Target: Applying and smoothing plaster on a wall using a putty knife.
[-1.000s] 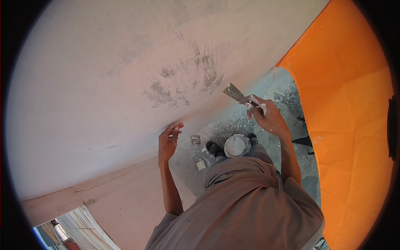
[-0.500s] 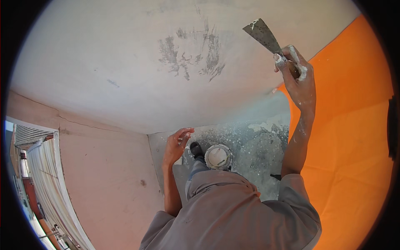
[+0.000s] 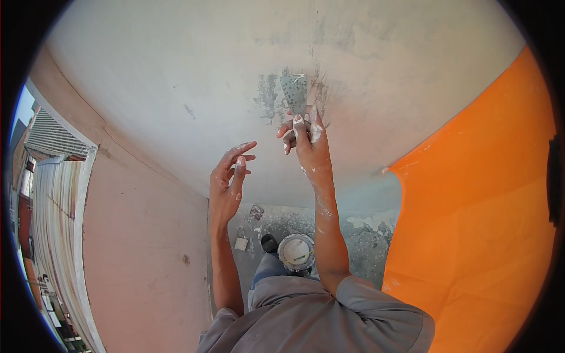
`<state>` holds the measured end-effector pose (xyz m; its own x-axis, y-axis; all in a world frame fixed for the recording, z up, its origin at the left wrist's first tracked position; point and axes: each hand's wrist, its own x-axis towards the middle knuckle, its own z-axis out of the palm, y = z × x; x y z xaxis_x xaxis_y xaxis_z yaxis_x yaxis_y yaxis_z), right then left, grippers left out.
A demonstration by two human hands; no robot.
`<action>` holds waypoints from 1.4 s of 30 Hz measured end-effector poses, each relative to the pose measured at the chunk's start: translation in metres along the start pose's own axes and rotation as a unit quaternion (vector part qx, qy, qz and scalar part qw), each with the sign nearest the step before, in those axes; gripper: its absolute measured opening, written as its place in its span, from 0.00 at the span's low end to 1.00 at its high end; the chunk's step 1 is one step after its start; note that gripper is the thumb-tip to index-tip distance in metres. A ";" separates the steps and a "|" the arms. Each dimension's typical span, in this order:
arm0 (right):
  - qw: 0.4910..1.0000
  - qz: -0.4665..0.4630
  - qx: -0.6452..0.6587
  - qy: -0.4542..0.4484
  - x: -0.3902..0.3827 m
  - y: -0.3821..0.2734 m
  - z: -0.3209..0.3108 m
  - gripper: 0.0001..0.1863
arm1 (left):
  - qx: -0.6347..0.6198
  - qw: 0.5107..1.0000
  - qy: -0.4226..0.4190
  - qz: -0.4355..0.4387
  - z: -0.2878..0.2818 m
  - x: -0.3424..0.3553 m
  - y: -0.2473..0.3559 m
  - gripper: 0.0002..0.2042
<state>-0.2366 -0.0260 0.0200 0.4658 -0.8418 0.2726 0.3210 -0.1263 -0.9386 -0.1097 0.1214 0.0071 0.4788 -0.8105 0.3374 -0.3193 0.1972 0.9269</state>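
Note:
My right hand (image 3: 309, 138), smeared with white paste, is closed round the handle of a putty knife (image 3: 295, 93). The knife's flat, speckled blade points up and lies at the patch of grey scuffs (image 3: 268, 91) on the pale wall (image 3: 194, 76); whether it presses on the surface I cannot tell. My left hand (image 3: 226, 179) is raised to the left and lower, empty, its fingers apart and flecked with white.
A round bucket (image 3: 296, 252) of whitish paste stands on the spattered floor (image 3: 365, 247) by my foot. Orange sheeting (image 3: 471, 194) covers the right side. A pinkish wall (image 3: 147, 235) and a window opening (image 3: 56, 206) with a curtain are at left.
My right hand has brought the putty knife left and down, from the upper right to the scuffed patch. My left hand has risen and moved slightly left. The view has shifted.

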 end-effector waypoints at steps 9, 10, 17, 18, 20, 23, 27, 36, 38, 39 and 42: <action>0.988 0.078 0.078 0.110 0.023 0.022 0.034 0.08 | 0.035 0.997 -0.040 -0.047 0.049 0.120 0.031 0.21; 0.983 0.104 0.074 0.132 0.026 0.022 0.039 0.10 | 0.037 0.997 -0.048 -0.044 0.049 0.127 0.027 0.21; 0.973 0.098 0.168 0.124 0.032 0.032 0.061 0.14 | 0.062 0.997 -0.041 -0.033 0.041 0.155 0.028 0.15; 0.974 0.099 0.149 0.137 0.032 0.032 0.062 0.14 | 0.100 0.994 -0.040 -0.014 0.040 0.158 0.026 0.14; 0.974 0.104 0.134 0.151 0.032 0.035 0.061 0.14 | 0.084 0.996 -0.033 -0.006 0.043 0.158 0.021 0.14; 0.980 0.067 0.078 0.169 0.033 0.030 0.064 0.14 | 0.049 0.999 -0.012 0.013 0.049 0.160 0.018 0.12; 0.969 0.094 0.175 0.146 0.038 0.025 0.065 0.10 | 0.033 0.999 -0.009 0.035 0.047 0.163 0.024 0.11; 0.970 0.074 0.176 0.153 0.043 0.013 0.065 0.13 | -0.006 0.998 0.003 0.055 0.056 0.166 0.028 0.10; 0.976 0.084 0.147 0.140 0.044 -0.002 0.050 0.15 | -0.007 0.998 0.007 0.060 0.063 0.169 0.026 0.10; 0.981 0.075 0.115 0.140 0.044 -0.004 0.046 0.15 | -0.008 0.998 0.008 0.065 0.066 0.170 0.027 0.11; 0.985 0.060 0.085 0.136 0.049 0.002 0.039 0.17 | -0.076 0.995 0.027 0.051 0.075 0.167 0.033 0.11</action>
<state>-0.1810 -0.0467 0.0396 0.2779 -0.9578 0.0729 0.4213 0.0533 -0.9054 -0.1013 -0.0485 0.0813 0.4950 -0.7519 0.4354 -0.2424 0.3617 0.9002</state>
